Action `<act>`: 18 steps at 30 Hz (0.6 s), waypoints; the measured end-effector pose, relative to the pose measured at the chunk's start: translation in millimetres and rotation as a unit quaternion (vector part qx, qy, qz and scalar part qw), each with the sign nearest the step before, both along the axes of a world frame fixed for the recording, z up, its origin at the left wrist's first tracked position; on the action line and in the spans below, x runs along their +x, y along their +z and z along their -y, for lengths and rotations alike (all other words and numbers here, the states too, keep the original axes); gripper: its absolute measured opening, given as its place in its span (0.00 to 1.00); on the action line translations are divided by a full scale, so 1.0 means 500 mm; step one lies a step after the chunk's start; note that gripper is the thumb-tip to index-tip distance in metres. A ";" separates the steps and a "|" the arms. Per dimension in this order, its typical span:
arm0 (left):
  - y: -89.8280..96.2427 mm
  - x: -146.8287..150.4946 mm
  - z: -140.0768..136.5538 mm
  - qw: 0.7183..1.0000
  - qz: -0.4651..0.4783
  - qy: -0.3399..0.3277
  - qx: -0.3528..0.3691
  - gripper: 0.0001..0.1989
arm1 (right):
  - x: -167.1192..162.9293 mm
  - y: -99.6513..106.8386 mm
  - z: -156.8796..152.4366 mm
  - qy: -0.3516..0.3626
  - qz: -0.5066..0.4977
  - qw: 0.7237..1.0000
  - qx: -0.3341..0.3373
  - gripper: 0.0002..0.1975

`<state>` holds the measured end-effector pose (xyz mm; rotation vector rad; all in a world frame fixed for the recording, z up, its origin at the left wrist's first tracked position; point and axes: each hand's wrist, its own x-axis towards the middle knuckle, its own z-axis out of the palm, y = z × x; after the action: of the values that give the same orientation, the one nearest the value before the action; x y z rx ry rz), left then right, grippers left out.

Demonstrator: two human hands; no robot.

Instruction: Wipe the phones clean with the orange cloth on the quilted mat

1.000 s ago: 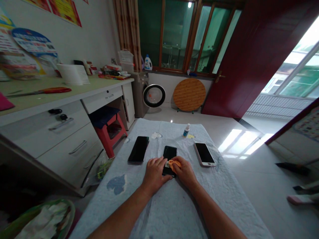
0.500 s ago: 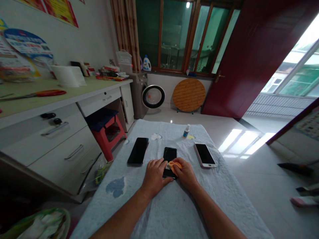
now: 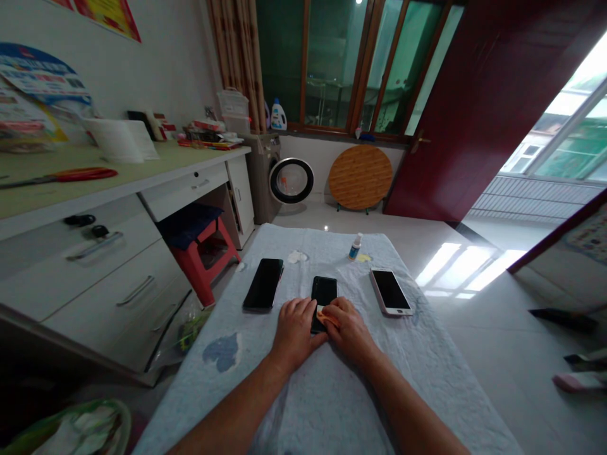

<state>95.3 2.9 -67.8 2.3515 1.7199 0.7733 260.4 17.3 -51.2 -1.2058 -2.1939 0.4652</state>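
Note:
A black smartphone lies flat on the cloth-covered table between both hands. My left hand grips it along its left side, the thumb at the bottom edge. In my right hand a small orange cloth is pinched and pressed onto the lower half of the phone. Part of the phone is hidden under the fingers and the cloth. To the left lies a larger black phone, and to the right a white-framed phone. Behind them stands a small spray bottle, upright.
The table wears a light blue quilted cloth. At left are a desk with drawers and a red stool. A washing machine with its door open and a round wooden tabletop stand at the back.
My right hand has shifted slightly left and turned, its fingers now flatter over the orange cloth, covering more of it. My left hand keeps its place on the phone.

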 end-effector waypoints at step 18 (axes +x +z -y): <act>0.020 0.025 0.025 0.999 -0.042 0.015 0.017 0.27 | 0.024 -0.012 -0.026 -0.135 0.048 0.990 -0.012 0.09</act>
<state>107.8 -9.4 -58.0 2.4176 1.7927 0.7244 272.2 30.4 -57.2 -1.5402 -2.0654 0.3271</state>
